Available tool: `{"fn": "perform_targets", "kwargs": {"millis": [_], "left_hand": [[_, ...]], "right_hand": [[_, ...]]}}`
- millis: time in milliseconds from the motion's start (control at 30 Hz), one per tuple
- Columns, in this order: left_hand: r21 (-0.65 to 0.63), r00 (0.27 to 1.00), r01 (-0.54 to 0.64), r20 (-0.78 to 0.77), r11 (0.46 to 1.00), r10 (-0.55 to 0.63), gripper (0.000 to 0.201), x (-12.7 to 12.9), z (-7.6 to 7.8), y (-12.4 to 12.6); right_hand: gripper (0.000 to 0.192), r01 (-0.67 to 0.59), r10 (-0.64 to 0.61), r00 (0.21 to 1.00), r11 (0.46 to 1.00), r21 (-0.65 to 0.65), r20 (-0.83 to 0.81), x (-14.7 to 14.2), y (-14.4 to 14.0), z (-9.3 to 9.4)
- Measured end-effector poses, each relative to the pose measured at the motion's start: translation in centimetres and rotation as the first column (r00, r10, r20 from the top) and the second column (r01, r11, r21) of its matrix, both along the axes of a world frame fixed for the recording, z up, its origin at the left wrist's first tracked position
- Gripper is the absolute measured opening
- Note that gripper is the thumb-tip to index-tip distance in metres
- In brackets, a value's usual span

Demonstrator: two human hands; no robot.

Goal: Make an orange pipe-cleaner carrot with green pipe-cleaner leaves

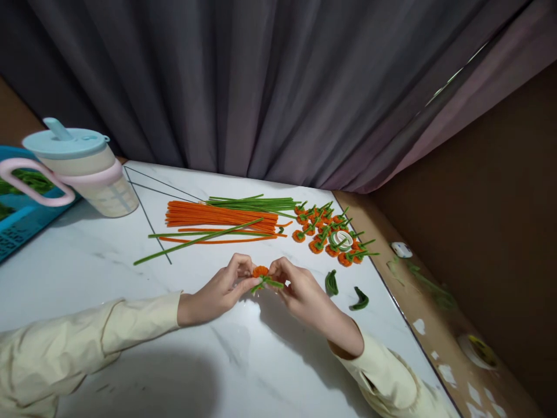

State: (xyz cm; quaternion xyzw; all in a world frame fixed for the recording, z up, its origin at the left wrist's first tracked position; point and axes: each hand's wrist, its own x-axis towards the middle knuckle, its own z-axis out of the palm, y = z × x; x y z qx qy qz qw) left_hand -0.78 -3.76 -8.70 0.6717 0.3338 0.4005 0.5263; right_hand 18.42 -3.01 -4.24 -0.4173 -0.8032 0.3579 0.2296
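Observation:
Between my two hands is a small pipe-cleaner pumpkin (pixel 260 271), orange with green strands at its lower side. My left hand (pixel 227 288) pinches it from the left with thumb and forefinger. From the right, the closed fingers of my right hand (pixel 300 290) meet its edge and the green strand. Beyond the hands lies a bundle of orange pipe cleaners (pixel 217 215), with green pipe cleaners (pixel 256 203) behind it. A loose green pipe cleaner (pixel 195 242) lies slantwise in front. Several finished-looking orange pumpkins with green stems (pixel 317 246) are grouped to the right.
A roll of tape (pixel 343 240) rests among the pumpkins. Two dark green curled pieces (pixel 331 283) lie right of my hands. At left stand a lidded tumbler (pixel 100 180) and a blue basket (pixel 26 226). Paper scraps (pixel 447 374) litter the brown surface beyond the table's right edge.

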Motion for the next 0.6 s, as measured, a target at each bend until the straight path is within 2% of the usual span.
{"fn": "perform_targets", "kwargs": {"millis": [167, 267, 367, 467, 600], "left_hand": [[0.222, 0.980, -0.021, -0.190, 0.975, 0.065, 0.001, -0.1, 0.3, 0.0], [0.327, 0.959, -0.002, -0.267, 0.945, 0.094, 0.007, -0.1, 1.2, 0.0], [0.389, 0.940, -0.050, -0.292, 0.920, 0.175, 0.012, 0.2, 2.1, -0.2], [0.366, 0.920, -0.106, -0.318, 0.925, 0.231, 0.015, 0.6, 2.6, -0.4], [0.208, 0.883, -0.127, -0.422, 0.970, 0.206, 0.018, 1.2, 3.1, -0.4]], "right_hand": [[0.025, -0.017, 0.015, 0.996, 1.000, 0.026, 0.087, 0.1, -0.2, -0.1], [0.019, 0.007, -0.009, 0.998, 0.999, 0.037, 0.061, 0.1, -0.3, 0.0], [0.015, 0.067, -0.068, 0.998, 0.997, 0.048, 0.009, -0.1, -0.5, 0.1], [0.011, 0.108, -0.108, 0.994, 0.992, 0.062, -0.001, -0.3, -0.6, 0.0], [0.008, 0.121, -0.124, 0.991, 0.990, 0.076, 0.043, -0.6, -0.8, -0.3]]}}
